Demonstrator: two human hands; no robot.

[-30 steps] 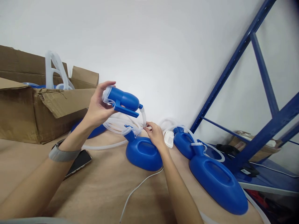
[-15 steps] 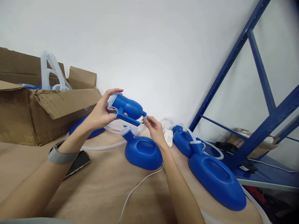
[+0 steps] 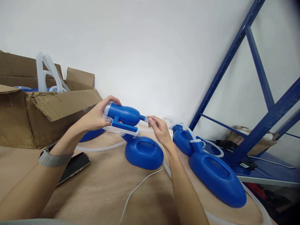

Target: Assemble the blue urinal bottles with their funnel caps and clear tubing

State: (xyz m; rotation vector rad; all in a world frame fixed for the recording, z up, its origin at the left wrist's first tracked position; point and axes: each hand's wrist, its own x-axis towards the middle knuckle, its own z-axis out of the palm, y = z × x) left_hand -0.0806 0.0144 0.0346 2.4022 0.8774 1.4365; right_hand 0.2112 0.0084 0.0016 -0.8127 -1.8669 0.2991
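My left hand (image 3: 95,116) is wrapped round the wide end of a blue plastic urinal cup (image 3: 127,115), which has a whitish cap and a side handle. The cup lies sideways above the table, its narrow nozzle pointing right. At that nozzle, my right hand (image 3: 161,130) pinches the end of a clear hose (image 3: 146,119), and the two meet end to end. A small shiny metal piece shows by the right fingertips. Below the cup, a blue urinal bottle (image 3: 144,154) rests on the table; more hose curves behind it.
Two more blue bottles (image 3: 217,176) (image 3: 182,140) lie at the right with hoses. An open cardboard box (image 3: 14,118) holding hoses stands at the left. A phone (image 3: 74,167) and a white cable (image 3: 138,186) lie on the table. A blue metal rack (image 3: 260,131) rises at the right.
The cup has come down and slightly left and is more level. My right hand has shifted right, with the hose end now in line with the nozzle instead of hanging down.
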